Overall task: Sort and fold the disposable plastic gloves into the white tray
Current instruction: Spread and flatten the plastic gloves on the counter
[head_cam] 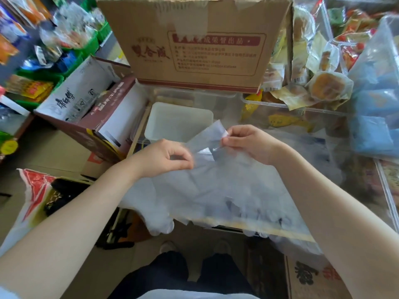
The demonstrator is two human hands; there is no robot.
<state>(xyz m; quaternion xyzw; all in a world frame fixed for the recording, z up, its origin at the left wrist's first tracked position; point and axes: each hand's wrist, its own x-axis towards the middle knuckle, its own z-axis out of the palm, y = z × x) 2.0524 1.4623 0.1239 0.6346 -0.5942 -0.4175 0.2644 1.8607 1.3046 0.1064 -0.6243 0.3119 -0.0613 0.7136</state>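
Observation:
A thin clear plastic glove is stretched between both hands just in front of the white tray. My left hand pinches its near left edge with thumb and fingers. My right hand pinches its upper right corner, which is lifted. Beneath the hands a heap of more clear gloves lies spread over the work surface, some fingers hanging over the near edge. The tray looks bare inside.
A tall cardboard box stands behind the tray. An open brown and white carton is at the left. Clear bins of packaged pastries and blue packs crowd the right. Green baskets of snacks sit far left.

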